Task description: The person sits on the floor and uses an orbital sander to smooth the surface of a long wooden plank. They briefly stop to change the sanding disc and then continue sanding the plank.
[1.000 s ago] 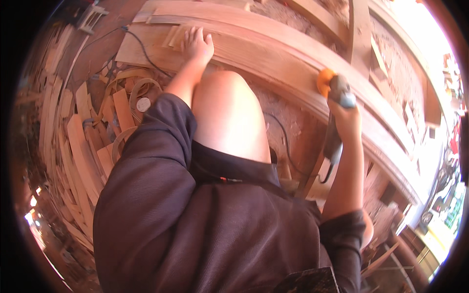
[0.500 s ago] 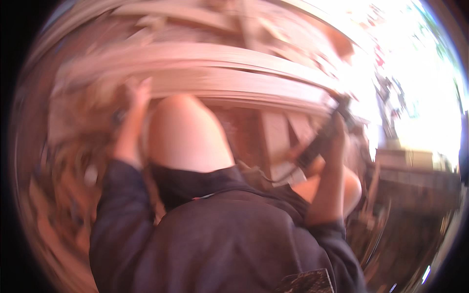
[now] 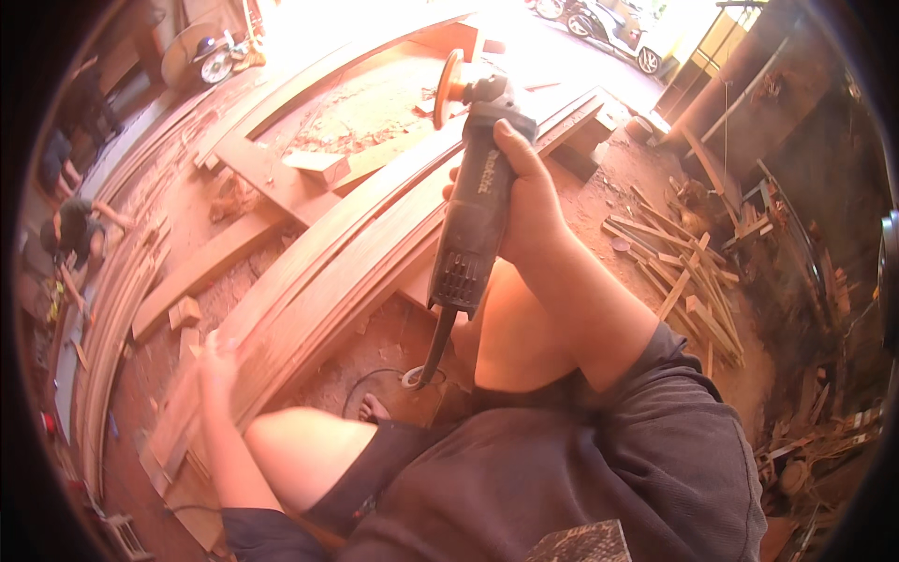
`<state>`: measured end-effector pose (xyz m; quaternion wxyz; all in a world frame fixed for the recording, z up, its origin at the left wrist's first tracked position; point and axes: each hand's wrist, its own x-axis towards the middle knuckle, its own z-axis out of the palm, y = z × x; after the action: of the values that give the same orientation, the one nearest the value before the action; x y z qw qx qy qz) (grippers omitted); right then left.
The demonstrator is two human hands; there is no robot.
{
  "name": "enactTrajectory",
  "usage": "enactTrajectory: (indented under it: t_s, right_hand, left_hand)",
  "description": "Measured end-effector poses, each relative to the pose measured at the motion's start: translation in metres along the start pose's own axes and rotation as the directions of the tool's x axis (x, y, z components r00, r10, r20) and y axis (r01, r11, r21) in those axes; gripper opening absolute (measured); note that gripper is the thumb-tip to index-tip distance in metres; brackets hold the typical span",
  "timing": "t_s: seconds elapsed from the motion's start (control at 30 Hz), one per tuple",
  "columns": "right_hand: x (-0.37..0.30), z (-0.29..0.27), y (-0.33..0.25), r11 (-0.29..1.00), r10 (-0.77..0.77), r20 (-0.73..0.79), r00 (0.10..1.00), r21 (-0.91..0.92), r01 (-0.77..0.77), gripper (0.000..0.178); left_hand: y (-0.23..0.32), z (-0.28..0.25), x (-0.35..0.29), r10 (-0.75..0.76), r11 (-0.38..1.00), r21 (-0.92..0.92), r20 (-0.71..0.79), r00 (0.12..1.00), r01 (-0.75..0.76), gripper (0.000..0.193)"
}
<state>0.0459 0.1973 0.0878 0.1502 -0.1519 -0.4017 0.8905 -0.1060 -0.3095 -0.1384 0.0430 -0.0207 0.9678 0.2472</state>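
Note:
My right hand (image 3: 532, 201) is wrapped round the dark body of an angle grinder (image 3: 473, 215), thumb along its upper side. The tool is held up over the wooden planks (image 3: 342, 272), its orange-brown disc (image 3: 449, 89) apart from the wood. A cord hangs from its lower end toward my legs. My left hand (image 3: 218, 363) is at the near left part of the planks and seems to touch the wood; its fingers are too smeared to tell their grip. The planks lie side by side, running from lower left to upper right across my front.
At the far left a crouching person (image 3: 77, 229) reaches toward long stacked boards (image 3: 117, 328). Wood blocks (image 3: 318, 167) and sawdust lie beyond the planks. Thin wood strips (image 3: 698, 281) are heaped at the right. A motor scooter (image 3: 613, 33) stands in the bright background.
The view has swung round, and motion blur has lessened. The grinder now shows upright in my right hand, nearer the middle of the picture. My left hand appears lower, by the planks' near end.

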Motion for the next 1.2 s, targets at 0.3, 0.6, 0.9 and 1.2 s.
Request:
enactTrajectory:
  t_s: [0.3,0.6,0.9,1.2]
  right_hand:
    - [0.070,-0.089,-0.044,0.968,-0.121,-0.050,0.991,0.216,0.129,0.056]
    - [0.078,-0.170,-0.072,0.973,-0.185,-0.092,0.978,0.124,0.196,0.068]
    - [0.074,-0.199,-0.078,0.975,-0.195,-0.180,0.964,0.073,0.210,0.070]
    - [0.076,-0.192,-0.079,0.982,-0.167,-0.051,0.985,0.083,0.171,0.070]
  left_hand:
    - [0.169,0.200,-0.011,0.339,0.791,0.518,0.073,0.938,-0.326,0.107]
    - [0.164,0.226,0.012,0.597,0.769,0.332,-0.065,0.800,-0.547,0.073]
    - [0.236,0.265,0.035,0.621,0.780,0.246,-0.187,0.761,-0.576,0.062]
    - [0.249,0.277,0.038,0.529,0.820,0.272,-0.026,0.848,-0.503,0.076]
